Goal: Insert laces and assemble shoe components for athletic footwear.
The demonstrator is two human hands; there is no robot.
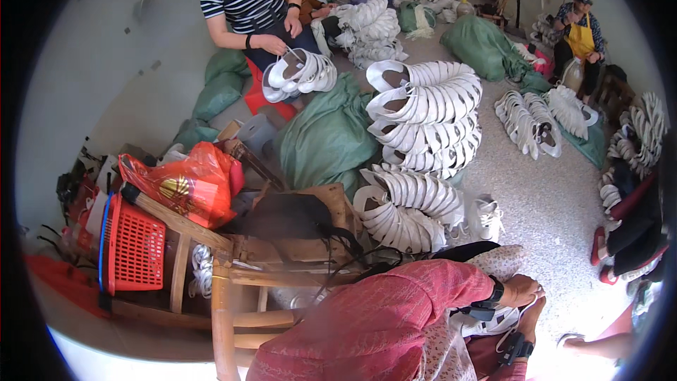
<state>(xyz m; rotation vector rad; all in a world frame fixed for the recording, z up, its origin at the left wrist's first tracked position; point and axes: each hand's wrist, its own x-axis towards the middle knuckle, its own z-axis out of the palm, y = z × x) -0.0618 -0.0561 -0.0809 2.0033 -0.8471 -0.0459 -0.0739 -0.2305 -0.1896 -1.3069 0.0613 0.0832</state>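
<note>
In the lower right, my left hand (520, 289) has its fingers closed on a thin white shoelace (527, 306). Just below it, my right hand (532, 319) is closed too, its fingertips by the same lace. A white shoe (486, 322) lies on my lap beside both hands, partly hidden by my left forearm and the black device on that wrist. The lace loops from my fingers down toward the shoe. A patterned cloth (451, 342) covers my lap below my red sleeve (423, 289).
Left of me stand a wooden chair (224, 310), a red basket (144, 247) and an orange plastic bag (187, 183). Ahead are rows of nested white shoes (427, 116) and a green sack (328, 134). A person (250, 7) threads white shoe parts; others sit at the right.
</note>
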